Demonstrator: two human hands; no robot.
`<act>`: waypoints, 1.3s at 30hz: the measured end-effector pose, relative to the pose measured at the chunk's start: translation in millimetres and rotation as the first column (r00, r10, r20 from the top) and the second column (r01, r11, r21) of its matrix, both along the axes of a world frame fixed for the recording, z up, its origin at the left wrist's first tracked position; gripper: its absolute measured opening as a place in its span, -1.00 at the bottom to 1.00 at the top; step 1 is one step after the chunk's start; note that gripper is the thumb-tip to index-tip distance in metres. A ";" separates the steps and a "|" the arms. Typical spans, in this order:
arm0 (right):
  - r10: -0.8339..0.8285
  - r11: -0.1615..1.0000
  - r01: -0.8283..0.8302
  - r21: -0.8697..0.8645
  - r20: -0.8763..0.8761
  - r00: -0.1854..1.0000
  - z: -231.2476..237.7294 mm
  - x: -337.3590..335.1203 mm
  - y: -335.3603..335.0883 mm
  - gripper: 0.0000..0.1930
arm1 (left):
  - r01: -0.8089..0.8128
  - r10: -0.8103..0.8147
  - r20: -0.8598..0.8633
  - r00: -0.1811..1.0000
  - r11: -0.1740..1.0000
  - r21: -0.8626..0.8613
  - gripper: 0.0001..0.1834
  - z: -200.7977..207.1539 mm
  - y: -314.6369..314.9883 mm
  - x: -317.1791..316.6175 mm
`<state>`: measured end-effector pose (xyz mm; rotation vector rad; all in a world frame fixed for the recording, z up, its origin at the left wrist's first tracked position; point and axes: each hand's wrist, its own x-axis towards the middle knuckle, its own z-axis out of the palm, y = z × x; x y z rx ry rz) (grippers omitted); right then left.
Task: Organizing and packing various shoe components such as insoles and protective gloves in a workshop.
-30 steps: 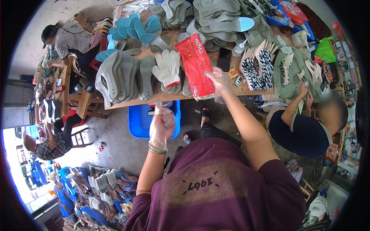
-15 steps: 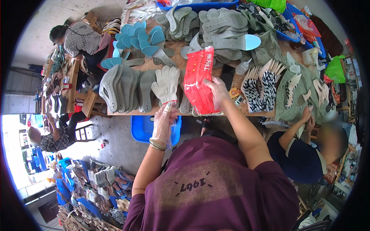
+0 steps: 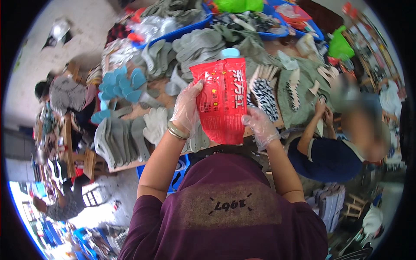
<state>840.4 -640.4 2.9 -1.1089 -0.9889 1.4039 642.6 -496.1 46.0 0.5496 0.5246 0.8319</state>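
Red packet [image 3: 222, 102] now lifted upright off table, both gloved hands' grips, left [image 3: 187, 108], right [image 3: 260, 126], pinching its edges.

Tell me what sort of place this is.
Likely a small shoe-part workshop: the wooden table is piled with grey insoles and blue insoles, and a co-worker sits handling pieces beside the person holding a red packet.

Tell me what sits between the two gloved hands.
In the head view, a red plastic packet is held upright between the left hand and the right hand, both gripping its edges.
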 end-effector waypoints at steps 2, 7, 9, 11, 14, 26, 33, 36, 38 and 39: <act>-0.225 0.973 0.223 0.054 0.039 0.974 22.5 11.4 -4.5 -0.51 | 0.072 -0.072 0.004 0.997 0.997 -0.040 -0.76 8.0 -7.2 16.9; -0.446 0.843 0.426 0.327 -0.016 0.895 87.9 29.4 6.8 -0.50 | 0.212 -0.211 -0.046 0.976 0.977 0.012 -0.74 26.2 -28.4 39.3; -0.545 0.812 0.497 0.307 0.090 0.834 87.5 38.1 15.6 -0.57 | 0.250 -0.248 -0.084 0.965 0.968 0.017 -0.74 32.6 -35.0 37.7; -0.597 0.792 0.547 0.271 0.158 0.787 95.8 38.0 18.0 -0.62 | 0.287 -0.285 -0.068 0.956 0.958 0.019 -0.73 34.8 -36.7 31.7; -0.649 0.755 0.616 0.225 0.123 0.751 107.5 25.4 23.4 -0.72 | 0.288 -0.285 -0.051 0.957 0.955 0.064 -0.73 45.3 -40.2 15.2; -0.465 0.844 0.516 0.147 -0.281 0.840 122.8 -38.4 29.9 -0.72 | 0.155 -0.154 -0.022 0.988 0.979 0.132 -0.80 72.1 -40.2 -36.9; 0.015 0.908 0.042 0.417 -0.133 0.991 74.4 -34.8 20.9 -0.26 | 0.123 -0.134 0.121 0.984 0.988 0.089 -0.64 118.8 -13.4 -34.7; -0.040 0.990 0.018 0.137 0.153 0.987 36.9 -40.3 4.4 -0.37 | 0.082 -0.114 0.249 0.962 0.988 0.133 -0.63 127.5 21.5 -37.0; -0.068 0.995 0.060 0.084 0.102 0.992 5.0 -49.1 -3.6 -0.50 | 0.022 -0.085 0.275 0.958 0.974 0.226 -0.65 126.7 50.7 -43.6; -0.084 0.993 0.075 0.092 0.101 0.991 1.4 -51.3 -11.2 -0.50 | -0.051 -0.024 0.251 0.968 0.956 0.289 -0.66 130.2 56.9 -49.1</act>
